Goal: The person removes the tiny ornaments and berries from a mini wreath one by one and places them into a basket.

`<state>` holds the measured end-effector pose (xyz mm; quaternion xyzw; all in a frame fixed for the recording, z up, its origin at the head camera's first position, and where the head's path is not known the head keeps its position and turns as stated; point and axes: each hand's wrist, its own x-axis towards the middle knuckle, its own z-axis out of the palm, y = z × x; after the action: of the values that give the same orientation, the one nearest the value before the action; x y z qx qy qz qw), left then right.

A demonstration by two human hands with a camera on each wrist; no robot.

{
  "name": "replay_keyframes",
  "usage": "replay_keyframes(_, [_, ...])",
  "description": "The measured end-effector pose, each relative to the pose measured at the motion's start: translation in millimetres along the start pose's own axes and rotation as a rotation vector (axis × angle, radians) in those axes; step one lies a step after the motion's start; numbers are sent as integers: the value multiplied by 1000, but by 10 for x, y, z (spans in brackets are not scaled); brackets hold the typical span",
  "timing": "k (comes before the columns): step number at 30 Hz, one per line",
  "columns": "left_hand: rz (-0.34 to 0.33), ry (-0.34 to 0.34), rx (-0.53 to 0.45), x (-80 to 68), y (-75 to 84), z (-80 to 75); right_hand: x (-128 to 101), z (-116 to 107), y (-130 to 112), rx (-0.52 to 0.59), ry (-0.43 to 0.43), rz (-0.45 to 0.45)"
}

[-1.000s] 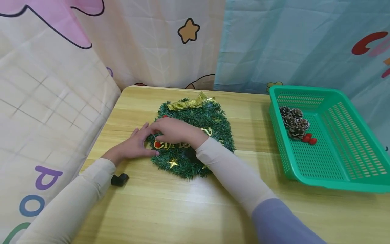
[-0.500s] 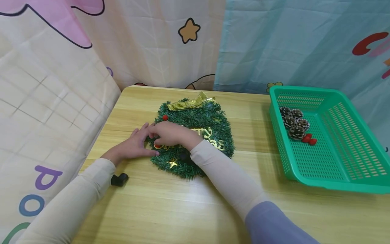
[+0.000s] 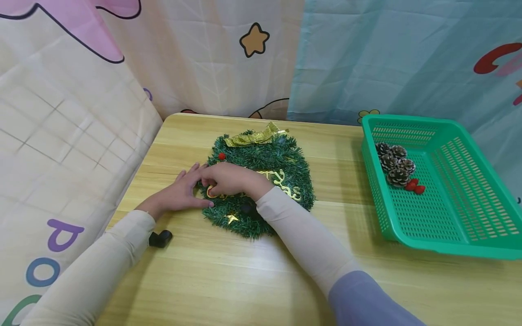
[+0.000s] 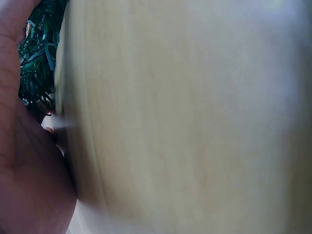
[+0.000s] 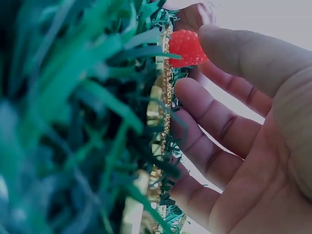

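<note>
A red berry (image 5: 186, 48) is pinched by the right hand (image 3: 228, 179) against the wreath (image 3: 261, 181), by its gold lettering (image 3: 285, 184). The left hand (image 3: 179, 192) is laid flat, fingers straight, at the wreath's left edge, seemingly to steady it on the table (image 3: 244, 280). Pinecones (image 3: 393, 163) are kept in the basket (image 3: 448, 217), well apart.

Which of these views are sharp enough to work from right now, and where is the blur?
Head view: evenly lit and sharp, showing the wreath, both hands and the green basket. Left wrist view: almost all smeared pale table, with only a dark edge of the left hand. Right wrist view: the red berry and right hand are crisp; the near green needles are out of focus.
</note>
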<state>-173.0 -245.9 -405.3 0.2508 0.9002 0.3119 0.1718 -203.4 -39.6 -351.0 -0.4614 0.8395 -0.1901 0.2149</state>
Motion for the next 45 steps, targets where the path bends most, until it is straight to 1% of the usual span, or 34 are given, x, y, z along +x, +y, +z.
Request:
replay_keyframes(9, [2,1,1,-1,-9,-7,0,7,3,12,-10,-19])
replay_keyframes(17, [4,2,12,16,-13,-8,3,3,-3,-15,-34,1])
replay_keyframes(24, [-3,0,12,21,-11,-7,16,14,2,-9,-35,8])
replay_keyframes(32, [-15,-4,-4,12,-15,-9,11,9,-27,-41,-27,0])
replay_keyframes(36, [-13,-5,8,16,-23,-7,8,7,-39,-48,-30,7])
replay_keyframes(41, [-6,-5,12,18,-22,-5,14,6,-26,-14,-35,24])
replay_keyframes(45, [-3,-2,10,9,-15,-9,11,5,0,42,-8,26])
